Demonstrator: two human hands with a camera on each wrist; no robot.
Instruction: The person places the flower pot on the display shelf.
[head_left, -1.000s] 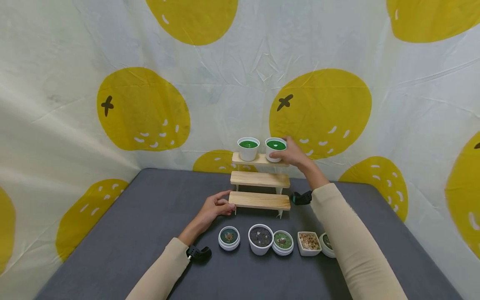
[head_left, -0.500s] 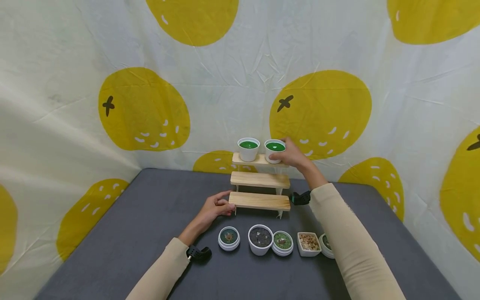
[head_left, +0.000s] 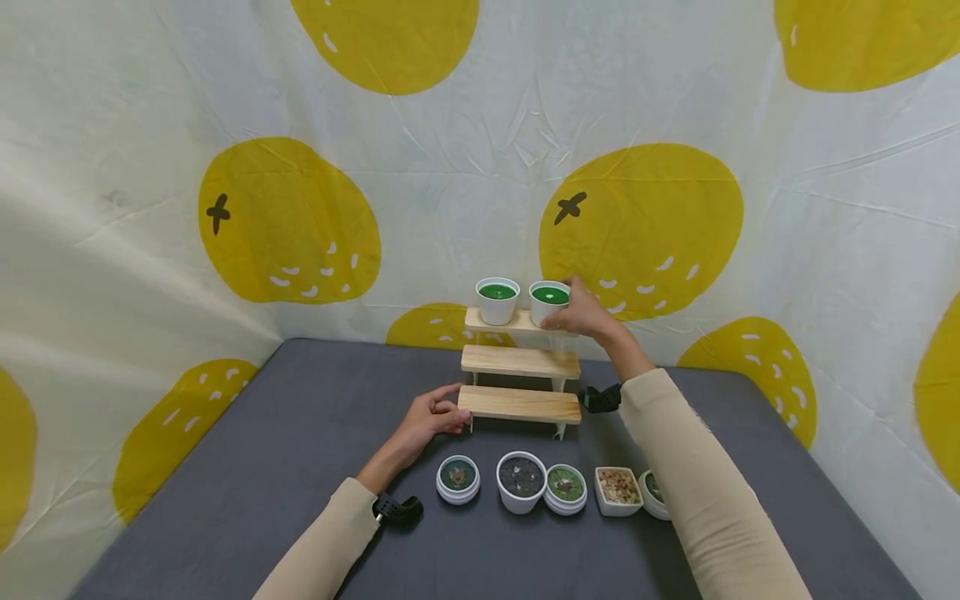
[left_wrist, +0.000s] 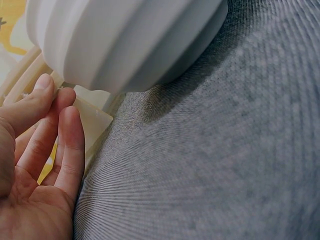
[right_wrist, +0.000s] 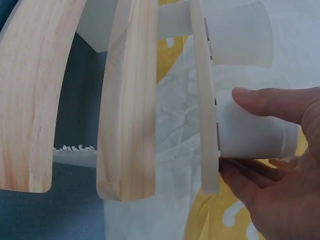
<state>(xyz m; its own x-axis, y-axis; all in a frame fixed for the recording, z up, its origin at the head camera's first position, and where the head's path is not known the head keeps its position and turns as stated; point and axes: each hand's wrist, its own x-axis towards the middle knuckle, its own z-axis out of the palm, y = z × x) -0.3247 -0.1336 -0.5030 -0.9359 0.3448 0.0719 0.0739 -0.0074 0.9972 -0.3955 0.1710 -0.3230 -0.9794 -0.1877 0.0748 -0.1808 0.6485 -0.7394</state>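
Observation:
A three-tier wooden stand [head_left: 517, 403] with pale plank shelves stands on the dark table. My right hand [head_left: 588, 312] holds a white pot [head_left: 537, 313] with a green filling at the right of the top shelf. In the right wrist view the thumb lies along one side of this pot [right_wrist: 250, 130], and the fingers are on the other side, its base right at the shelf. A matching white pot [head_left: 497, 311] sits upright to its left. My left hand [head_left: 420, 425] pinches the left end of the lowest shelf between thumb and index finger.
In front of the stand are a round jar [head_left: 457, 492], a taller pot with dark filling [head_left: 519, 500], a jar with green filling [head_left: 566, 500] and a square dish of light bits [head_left: 618, 504]. Another round jar [head_left: 654, 500] is partly behind my right sleeve. A patterned cloth [head_left: 450, 208] hangs behind.
The right hand has shifted the pot slightly left on the top shelf, and its thumb has slid a little lower on the pot. The left hand keeps its place at the lowest shelf.

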